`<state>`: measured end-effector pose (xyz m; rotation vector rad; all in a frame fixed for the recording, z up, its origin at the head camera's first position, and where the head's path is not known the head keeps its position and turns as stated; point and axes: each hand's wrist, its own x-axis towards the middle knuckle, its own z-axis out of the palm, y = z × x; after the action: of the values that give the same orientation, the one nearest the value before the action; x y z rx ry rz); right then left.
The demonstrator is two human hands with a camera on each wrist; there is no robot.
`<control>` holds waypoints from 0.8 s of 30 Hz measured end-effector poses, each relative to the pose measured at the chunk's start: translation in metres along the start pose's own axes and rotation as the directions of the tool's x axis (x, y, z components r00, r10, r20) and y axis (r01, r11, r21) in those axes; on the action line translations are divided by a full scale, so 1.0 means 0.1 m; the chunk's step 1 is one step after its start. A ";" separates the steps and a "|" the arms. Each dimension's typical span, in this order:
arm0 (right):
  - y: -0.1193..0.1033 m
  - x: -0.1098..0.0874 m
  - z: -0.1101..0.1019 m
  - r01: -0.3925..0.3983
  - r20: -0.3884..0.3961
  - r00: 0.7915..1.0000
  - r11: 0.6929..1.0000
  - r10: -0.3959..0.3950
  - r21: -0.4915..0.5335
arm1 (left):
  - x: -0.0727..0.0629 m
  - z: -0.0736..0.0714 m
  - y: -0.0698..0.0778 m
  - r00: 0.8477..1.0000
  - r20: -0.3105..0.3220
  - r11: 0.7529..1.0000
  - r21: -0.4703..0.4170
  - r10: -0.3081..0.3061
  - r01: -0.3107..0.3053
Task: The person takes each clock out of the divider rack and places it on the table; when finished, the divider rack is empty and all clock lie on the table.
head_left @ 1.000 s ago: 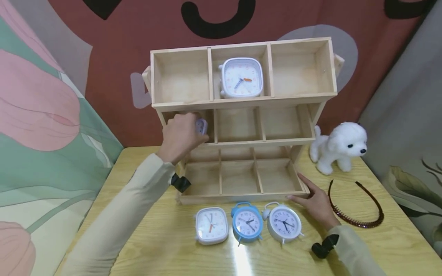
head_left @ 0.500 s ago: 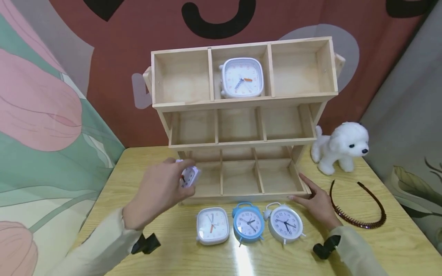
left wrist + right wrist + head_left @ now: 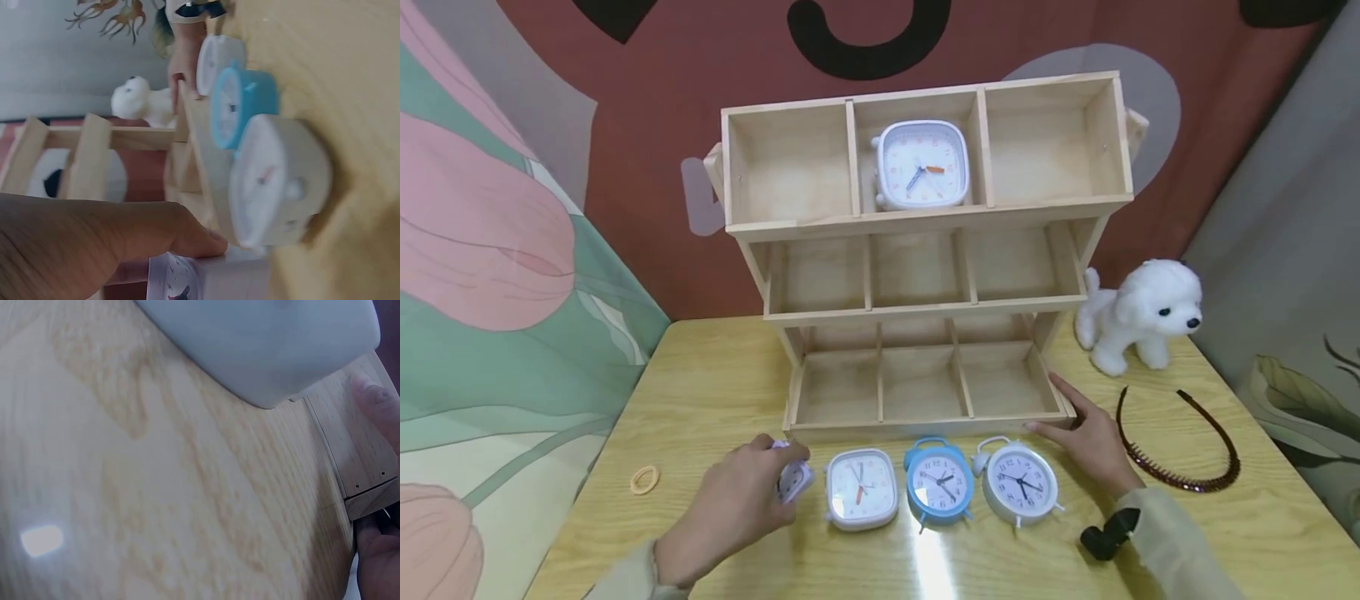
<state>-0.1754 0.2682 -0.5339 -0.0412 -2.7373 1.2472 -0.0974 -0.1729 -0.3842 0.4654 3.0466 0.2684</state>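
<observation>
My left hand [image 3: 733, 500] grips a small lavender clock [image 3: 793, 479] by its edges, low at the table beside a white square clock [image 3: 861, 490]. In the left wrist view the thumb lies on the lavender clock's [image 3: 231, 275] side, and its dial is mostly cut off. A blue alarm clock [image 3: 938, 483] and a white round alarm clock [image 3: 1018, 483] stand in line to the right. My right hand [image 3: 1097, 450] holds the front right corner of the three-tier wooden shelf [image 3: 925, 431], thumb on the front board and fingers along the side.
Another white square clock [image 3: 922, 165] sits in the shelf's top middle compartment. Right of the shelf stand a white toy dog [image 3: 1150, 312] and, nearer, a dark headband [image 3: 1187, 483]. Beige rings [image 3: 644, 479] lie on the table [image 3: 715, 358] at left.
My left hand has carried the lavender clock out of the left middle-tier compartment, down and toward me to the table beside the white square clock. The right hand stays at the shelf corner.
</observation>
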 end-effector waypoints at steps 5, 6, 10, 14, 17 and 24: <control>0.00 0.00 0.01 0.004 0.005 1.000 1.000 -0.004 -0.020 | -0.02 0.26 -0.09 0.997 0.070 0.997 -0.074 -0.029 0.034; 0.00 0.00 0.01 0.003 0.006 1.000 1.000 -0.003 -0.020 | -0.01 0.30 -0.11 0.997 0.077 0.996 -0.082 -0.030 0.037; 0.01 0.01 0.01 0.004 -0.001 1.000 1.000 -0.004 -0.007 | 0.03 0.45 -0.14 0.994 0.098 0.993 -0.103 -0.044 0.054; 0.02 0.01 0.02 0.013 -0.004 1.000 1.000 -0.013 0.009 | 0.07 0.54 -0.17 0.992 0.105 0.992 -0.100 -0.063 0.074; 0.02 0.01 0.01 0.011 -0.004 1.000 1.000 -0.011 0.014 | 0.09 0.60 -0.19 0.992 0.107 0.992 -0.094 -0.067 0.078; 0.03 0.00 0.00 0.012 -0.008 1.000 1.000 -0.012 0.007 | 0.11 0.73 -0.23 0.993 0.104 0.992 -0.107 -0.056 0.067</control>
<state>-0.1757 0.2701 -0.5362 -0.0284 -2.7222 1.2514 -0.1092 -0.1794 -0.4602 0.3652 2.9236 0.3952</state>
